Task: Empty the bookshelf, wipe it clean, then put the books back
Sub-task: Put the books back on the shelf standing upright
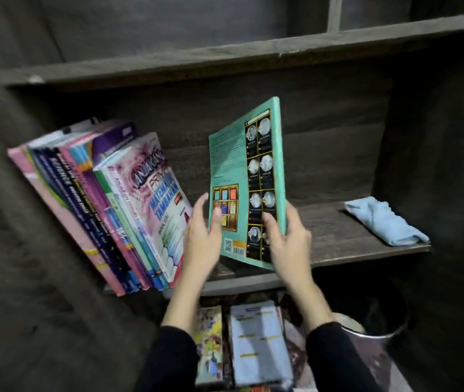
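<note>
Now on the head view I see the right hand (287,241) gripping the green book (233,176), tilted over the shelf (338,230). The left hand (202,241), fingers straight, touches its left edge. Leaning books (111,210) stand left, and a blue cloth (383,222) lies right.
</note>
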`<state>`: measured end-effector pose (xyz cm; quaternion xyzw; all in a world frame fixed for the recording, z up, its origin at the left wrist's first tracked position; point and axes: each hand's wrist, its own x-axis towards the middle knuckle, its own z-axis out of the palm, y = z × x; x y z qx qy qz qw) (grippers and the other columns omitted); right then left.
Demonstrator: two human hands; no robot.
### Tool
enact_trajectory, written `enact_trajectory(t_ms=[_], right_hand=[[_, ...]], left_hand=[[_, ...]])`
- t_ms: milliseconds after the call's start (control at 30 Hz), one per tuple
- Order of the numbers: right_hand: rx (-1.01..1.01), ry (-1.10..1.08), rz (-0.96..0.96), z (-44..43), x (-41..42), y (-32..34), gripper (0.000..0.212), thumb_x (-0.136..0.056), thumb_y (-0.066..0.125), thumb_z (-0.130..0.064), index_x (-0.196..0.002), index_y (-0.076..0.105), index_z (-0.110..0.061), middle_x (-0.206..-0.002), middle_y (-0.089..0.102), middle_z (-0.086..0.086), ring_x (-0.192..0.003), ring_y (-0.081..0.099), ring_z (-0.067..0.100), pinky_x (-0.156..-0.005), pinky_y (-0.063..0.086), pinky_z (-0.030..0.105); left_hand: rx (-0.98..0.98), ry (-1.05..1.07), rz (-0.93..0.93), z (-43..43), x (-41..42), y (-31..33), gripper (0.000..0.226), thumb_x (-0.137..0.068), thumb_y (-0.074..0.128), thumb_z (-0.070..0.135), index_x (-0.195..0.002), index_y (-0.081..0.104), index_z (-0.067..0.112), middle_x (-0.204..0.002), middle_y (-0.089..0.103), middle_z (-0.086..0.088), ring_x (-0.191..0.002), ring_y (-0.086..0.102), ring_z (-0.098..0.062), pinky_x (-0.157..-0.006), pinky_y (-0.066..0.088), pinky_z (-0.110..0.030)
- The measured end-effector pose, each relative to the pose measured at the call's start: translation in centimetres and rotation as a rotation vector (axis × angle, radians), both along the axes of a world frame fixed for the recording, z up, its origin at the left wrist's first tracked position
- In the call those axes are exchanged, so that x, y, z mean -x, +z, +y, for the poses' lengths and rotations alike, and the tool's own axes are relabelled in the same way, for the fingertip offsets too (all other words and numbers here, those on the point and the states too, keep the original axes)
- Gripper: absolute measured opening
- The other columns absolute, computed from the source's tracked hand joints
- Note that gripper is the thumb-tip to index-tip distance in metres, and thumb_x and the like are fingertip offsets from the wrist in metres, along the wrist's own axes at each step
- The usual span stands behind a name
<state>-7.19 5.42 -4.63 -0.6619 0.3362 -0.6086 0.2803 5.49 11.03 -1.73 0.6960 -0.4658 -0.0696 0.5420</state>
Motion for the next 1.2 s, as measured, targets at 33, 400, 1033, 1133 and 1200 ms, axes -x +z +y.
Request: enact_trajectory(t_ms=[33,400,1033,1133,1200], right_hand=[[0.050,-0.028,0.023,0.8,-1.4,-0.5,0.038,-0.095,0.055,-0.024,-0.129,0.054,-0.008,-0.087,0.071,0.012,-0.073,0.065,0.032,-0.067,0.046,0.032],[0.438,0.004,0.105,7.1,-12.9,-3.3,0.032,-0.095,0.039,-0.024,-0.124,0.044,-0.009,-0.075,0.072,0.012,-0.048,0.063,0.025,-0.042,0.042,0.030],[-0.339,0.774,0.643,3.8,-10.6,-5.1,0.101,-0.075,0.079,-0.014,-0.152,0.016,-0.030,-0.156,0.025,-0.001,-0.142,0.024,0.016,-0.108,0.020,0.023],[-0.332,0.722,0.681,3.9,-11.2,-5.5,0.095,-0.079,0.076,-0.013,-0.152,0.017,-0.027,-0.153,0.032,0.003,-0.140,0.029,0.020,-0.108,0.023,0.024],[-0.341,0.649,0.687,4.0,-11.8,-6.1,0.085,-0.082,0.073,-0.014,-0.150,0.024,-0.025,-0.149,0.040,0.006,-0.137,0.036,0.024,-0.110,0.029,0.034]], left_hand=[[0.038,-0.016,-0.023,0.1,-0.2,1.2,0.053,-0.097,0.042,0.039,-0.146,0.028,0.023,-0.148,0.037,0.002,-0.131,0.040,-0.013,-0.109,0.033,-0.035],[0.268,0.096,-0.387,4.3,-5.1,8.3,0.098,-0.074,0.056,-0.007,-0.151,-0.001,0.017,-0.158,0.007,0.000,-0.143,0.008,-0.008,-0.118,0.010,-0.024],[-0.272,0.200,-0.848,9.4,-10.4,8.8,0.108,-0.061,0.077,0.059,-0.146,0.021,0.025,-0.159,0.010,0.007,-0.146,-0.005,-0.014,-0.113,-0.004,-0.052],[-0.257,0.227,-0.851,9.2,-10.4,8.8,0.111,-0.057,0.081,0.053,-0.146,0.023,0.023,-0.155,0.021,0.006,-0.144,0.012,-0.013,-0.112,0.013,-0.051],[-0.221,0.279,-0.868,8.7,-10.2,8.5,0.110,-0.057,0.082,0.050,-0.146,0.024,0.020,-0.152,0.027,0.003,-0.142,0.018,-0.017,-0.107,0.024,-0.046]])
